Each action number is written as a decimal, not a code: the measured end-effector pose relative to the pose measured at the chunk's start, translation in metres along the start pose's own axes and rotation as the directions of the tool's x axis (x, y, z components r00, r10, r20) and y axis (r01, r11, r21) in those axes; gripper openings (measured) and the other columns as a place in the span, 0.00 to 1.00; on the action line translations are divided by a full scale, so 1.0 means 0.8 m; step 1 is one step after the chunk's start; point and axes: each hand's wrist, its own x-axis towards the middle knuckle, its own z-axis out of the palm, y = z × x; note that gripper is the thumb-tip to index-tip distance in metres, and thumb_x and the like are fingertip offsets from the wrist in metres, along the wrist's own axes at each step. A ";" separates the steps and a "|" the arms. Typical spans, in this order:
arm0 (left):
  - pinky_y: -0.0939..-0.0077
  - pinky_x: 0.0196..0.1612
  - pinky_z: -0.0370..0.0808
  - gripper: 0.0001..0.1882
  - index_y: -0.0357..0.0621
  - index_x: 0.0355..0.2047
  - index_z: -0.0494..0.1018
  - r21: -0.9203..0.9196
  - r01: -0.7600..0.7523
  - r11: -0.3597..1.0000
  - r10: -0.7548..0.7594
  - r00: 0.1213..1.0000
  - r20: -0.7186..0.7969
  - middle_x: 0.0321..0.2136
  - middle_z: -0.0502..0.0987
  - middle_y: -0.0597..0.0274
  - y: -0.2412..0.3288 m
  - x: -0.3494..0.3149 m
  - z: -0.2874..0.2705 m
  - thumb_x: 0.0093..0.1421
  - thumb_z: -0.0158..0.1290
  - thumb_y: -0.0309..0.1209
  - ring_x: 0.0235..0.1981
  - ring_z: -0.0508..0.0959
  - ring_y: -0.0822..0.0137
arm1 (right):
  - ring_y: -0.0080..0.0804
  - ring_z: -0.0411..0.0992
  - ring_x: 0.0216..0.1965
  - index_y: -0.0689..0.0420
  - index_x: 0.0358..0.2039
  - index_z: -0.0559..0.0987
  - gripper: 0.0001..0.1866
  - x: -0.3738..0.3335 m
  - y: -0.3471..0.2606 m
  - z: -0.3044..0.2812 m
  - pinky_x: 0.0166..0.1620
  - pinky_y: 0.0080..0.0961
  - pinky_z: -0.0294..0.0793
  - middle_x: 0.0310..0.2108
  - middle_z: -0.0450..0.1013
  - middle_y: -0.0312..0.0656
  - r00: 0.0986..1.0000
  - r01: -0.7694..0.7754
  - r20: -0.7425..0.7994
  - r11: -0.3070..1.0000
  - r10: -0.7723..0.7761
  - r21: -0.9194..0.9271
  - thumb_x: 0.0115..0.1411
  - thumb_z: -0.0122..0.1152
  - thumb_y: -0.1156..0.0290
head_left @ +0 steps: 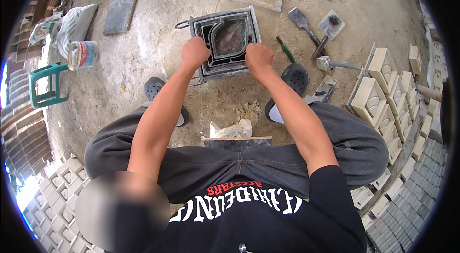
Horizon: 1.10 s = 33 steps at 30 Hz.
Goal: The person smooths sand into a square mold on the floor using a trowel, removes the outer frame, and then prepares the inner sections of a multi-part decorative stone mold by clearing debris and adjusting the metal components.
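Observation:
A square metal mould (254,19) stands on the ground between my feet, with a wire loop at its far left corner. Inside it sits a grid-like inner frame around a dark, dusty, rounded recess (231,37). My left hand (195,52) is closed in a fist over the left side of this inner frame. Opposite it, my right hand (259,58) is closed over the right side. Both arms reach straight forward. The fingers curl under, so the exact parts they grip are partly hidden.
Right of the mould lie a green-handled tool (286,50), a flat shovel (300,18), a trowel (331,25) and a block-headed hammer (324,63). Patterned cast blocks (369,96) are stacked further right. A white lump (231,129) is near me. At left stand a bucket (86,55) and green stool (48,69).

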 end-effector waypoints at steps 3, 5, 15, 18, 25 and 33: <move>0.57 0.43 0.78 0.14 0.35 0.32 0.79 -0.014 0.053 0.998 -0.053 0.998 0.030 0.36 0.79 0.38 0.002 0.004 -0.005 0.47 0.54 0.31 0.42 0.80 0.43 | 0.48 0.76 0.36 0.59 0.24 0.80 0.10 0.006 0.025 0.016 0.37 0.45 0.76 0.32 0.77 0.49 0.995 0.084 -0.066 0.988 -0.075 0.133 0.53 0.52 0.70; 0.57 0.43 0.78 0.14 0.35 0.32 0.79 -0.016 0.051 0.999 -0.050 0.998 0.044 0.36 0.79 0.39 0.003 0.007 -0.005 0.47 0.53 0.31 0.42 0.80 0.43 | 0.51 0.75 0.33 0.60 0.22 0.78 0.10 0.005 0.031 0.026 0.36 0.46 0.75 0.29 0.76 0.50 0.979 0.134 -0.178 0.971 -0.098 0.200 0.52 0.53 0.68; 0.57 0.43 0.77 0.15 0.35 0.31 0.80 -0.007 0.030 1.000 -0.030 0.998 0.064 0.37 0.80 0.40 -0.006 0.014 0.007 0.46 0.53 0.33 0.40 0.80 0.44 | 0.54 0.73 0.30 0.61 0.19 0.76 0.11 0.008 0.037 0.037 0.36 0.49 0.72 0.25 0.73 0.52 0.962 0.165 -0.259 0.938 -0.084 0.305 0.50 0.55 0.66; 0.57 0.43 0.77 0.16 0.34 0.31 0.80 -0.029 -0.001 1.000 0.004 0.997 0.083 0.33 0.80 0.40 -0.018 0.020 0.010 0.46 0.54 0.34 0.38 0.80 0.44 | 0.52 0.74 0.32 0.61 0.20 0.76 0.13 0.006 0.033 0.029 0.38 0.47 0.73 0.27 0.74 0.50 0.971 0.158 -0.216 0.958 -0.106 0.239 0.52 0.55 0.64; 0.68 0.34 0.75 0.18 0.37 0.28 0.75 -0.511 -0.063 0.857 0.027 0.997 -0.078 0.24 0.80 0.51 -0.057 0.008 0.020 0.55 0.59 0.43 0.30 0.81 0.60 | 0.45 0.75 0.41 0.58 0.29 0.80 0.12 0.006 -0.002 -0.041 0.41 0.43 0.75 0.33 0.75 0.46 0.960 0.266 -0.109 0.961 -0.257 0.080 0.54 0.57 0.63; 0.62 0.45 0.74 0.24 0.34 0.45 0.73 -0.718 -0.031 0.696 -0.183 0.959 -0.219 0.38 0.81 0.45 -0.083 -0.033 0.106 0.63 0.49 0.46 0.42 0.81 0.51 | 0.40 0.71 0.46 0.56 0.34 0.80 0.14 0.007 -0.039 -0.020 0.51 0.40 0.67 0.39 0.74 0.41 0.790 0.612 0.141 0.777 -0.596 -0.148 0.54 0.63 0.59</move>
